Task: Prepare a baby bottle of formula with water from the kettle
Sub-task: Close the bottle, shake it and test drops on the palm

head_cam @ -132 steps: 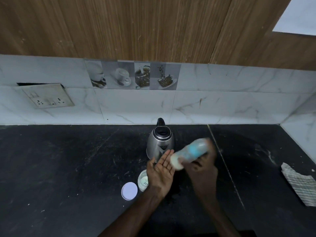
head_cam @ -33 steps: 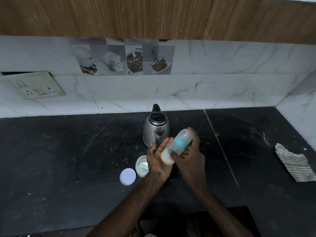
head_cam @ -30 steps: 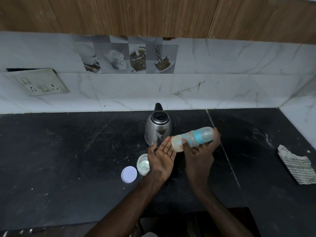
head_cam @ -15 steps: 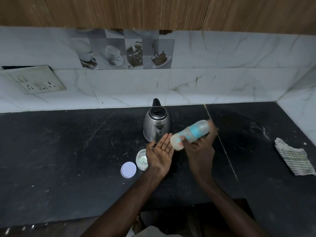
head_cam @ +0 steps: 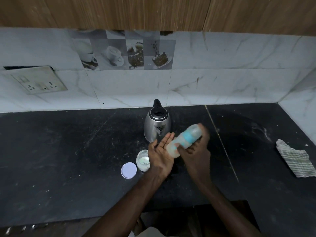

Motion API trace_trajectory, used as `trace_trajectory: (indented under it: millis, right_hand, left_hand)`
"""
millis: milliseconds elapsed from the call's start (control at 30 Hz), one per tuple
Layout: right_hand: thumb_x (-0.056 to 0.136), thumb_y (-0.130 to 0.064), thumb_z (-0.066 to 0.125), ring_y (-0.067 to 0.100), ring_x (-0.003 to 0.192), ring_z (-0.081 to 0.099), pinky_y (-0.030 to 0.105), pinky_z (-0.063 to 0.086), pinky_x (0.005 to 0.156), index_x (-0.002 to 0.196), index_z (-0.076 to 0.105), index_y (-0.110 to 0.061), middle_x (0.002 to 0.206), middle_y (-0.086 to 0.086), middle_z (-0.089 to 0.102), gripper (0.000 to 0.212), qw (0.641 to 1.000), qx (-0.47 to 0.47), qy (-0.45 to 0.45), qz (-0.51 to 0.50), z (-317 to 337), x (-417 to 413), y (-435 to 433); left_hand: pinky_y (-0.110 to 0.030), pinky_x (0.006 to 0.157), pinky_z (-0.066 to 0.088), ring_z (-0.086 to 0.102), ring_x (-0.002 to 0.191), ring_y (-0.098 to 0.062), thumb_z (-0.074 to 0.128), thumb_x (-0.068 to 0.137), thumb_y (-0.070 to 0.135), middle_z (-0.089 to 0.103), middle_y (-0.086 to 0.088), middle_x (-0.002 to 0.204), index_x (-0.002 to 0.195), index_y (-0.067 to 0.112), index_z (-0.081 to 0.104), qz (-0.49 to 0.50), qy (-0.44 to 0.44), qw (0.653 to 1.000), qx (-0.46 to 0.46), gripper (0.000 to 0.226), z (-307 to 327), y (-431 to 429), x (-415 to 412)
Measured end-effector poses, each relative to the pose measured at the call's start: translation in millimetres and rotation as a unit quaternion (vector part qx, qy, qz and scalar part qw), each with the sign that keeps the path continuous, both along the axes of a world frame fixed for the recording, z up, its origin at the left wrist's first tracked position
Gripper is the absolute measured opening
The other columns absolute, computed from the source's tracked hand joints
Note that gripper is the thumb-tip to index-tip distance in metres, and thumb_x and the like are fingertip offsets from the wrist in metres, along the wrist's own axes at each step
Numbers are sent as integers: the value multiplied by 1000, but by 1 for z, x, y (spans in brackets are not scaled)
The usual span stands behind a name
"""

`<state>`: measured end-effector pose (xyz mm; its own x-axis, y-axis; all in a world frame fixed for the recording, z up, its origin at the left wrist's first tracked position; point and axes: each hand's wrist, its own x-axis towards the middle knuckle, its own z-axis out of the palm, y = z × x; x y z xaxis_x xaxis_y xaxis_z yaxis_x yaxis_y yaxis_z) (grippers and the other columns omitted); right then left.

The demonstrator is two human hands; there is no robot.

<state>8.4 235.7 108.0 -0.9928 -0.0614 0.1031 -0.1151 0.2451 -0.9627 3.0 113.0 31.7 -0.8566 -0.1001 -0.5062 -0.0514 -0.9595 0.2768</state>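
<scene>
The right hand [head_cam: 196,154] grips the baby bottle [head_cam: 185,138], fingers curled round its blue middle band. The bottle is tilted, its upper end up and to the right. Its pale lower end meets the palm of the left hand [head_cam: 159,156], which lies flat, palm up, fingers straight and holding nothing. The bottle is smeared by motion blur, so I cannot tell which end carries the teat. Both hands are above the black counter [head_cam: 68,151], just in front of the steel kettle [head_cam: 158,125]. The left wrist partly covers an open jar [head_cam: 142,159] of pale powder; its lid [head_cam: 129,170] lies just beside. A striped cloth [head_cam: 297,159] lies well apart at the right.
</scene>
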Motion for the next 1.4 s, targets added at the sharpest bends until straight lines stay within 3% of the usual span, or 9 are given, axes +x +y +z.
trace_trajectory:
  millis: [200,333,700,833,1000,1100,1233,1333,1400]
  right_hand:
    - [81,-14,88,0,101,73,32,63,87,154,30,-38,112,-22,70,96,989,-90,21,-112,16,-7,-5]
    - [77,-24,91,2,99,73,35,62,89,151,31,-49,122,-20,68,99,998,46,-11,44,7,4,-14]
    - [78,-22,91,17,107,72,50,61,91,147,34,-49,128,-10,64,94,997,-64,-36,29,16,-22,-13]
    - [78,-20,91,17,107,72,48,62,89,149,32,-49,126,-12,65,97,997,-50,-33,50,21,-21,-14]
    - [76,-21,91,12,106,70,43,61,90,152,30,-38,126,-11,63,98,995,-31,69,-59,29,-24,-9]
    - [73,-27,92,8,102,70,42,61,88,147,34,-41,124,-10,66,95,996,79,49,8,27,-17,-14]
    - [79,-16,88,5,105,70,30,62,84,151,32,-26,122,-10,63,92,987,-86,82,-112,38,-34,-12]
    - [74,-25,92,5,101,70,33,61,84,148,36,-34,123,-11,66,93,996,68,61,-11,29,-21,-16]
    - [74,-24,92,5,100,71,34,62,84,147,36,-36,120,-13,66,93,995,44,73,-58,27,-22,-12]
  left_hand:
    - [-43,124,33,53,141,-33,41,97,41,62,-21,142,138,0,61,8,-13,1000,-17,61,1,-3,-2]
    - [-51,121,37,50,140,-43,45,95,42,61,-26,141,138,1,62,-8,-12,1000,-3,61,6,-1,-2]
    - [-39,79,63,74,102,-33,38,103,40,72,-24,121,127,0,66,4,10,1000,6,54,14,-1,0]
    - [-41,85,57,75,94,-31,39,102,38,76,-21,109,119,1,68,-1,0,1000,0,50,15,-1,-1]
    - [-44,120,39,58,134,-34,39,99,40,65,-22,138,140,-1,59,5,-21,1000,-10,62,9,-5,-6]
    - [-49,117,41,56,135,-38,40,97,41,63,-24,140,135,-1,62,5,-22,1000,0,60,8,-4,-6]
    - [-41,120,38,64,126,-29,40,98,40,69,-18,133,131,2,66,8,-18,1000,-10,57,6,-6,-6]
    - [-44,108,48,71,112,-33,39,100,39,72,-23,123,125,0,68,11,-17,1000,3,55,9,-2,-3]
    - [-43,107,49,70,114,-32,40,99,39,71,-23,126,125,0,68,11,-16,1000,-3,55,10,-2,-7]
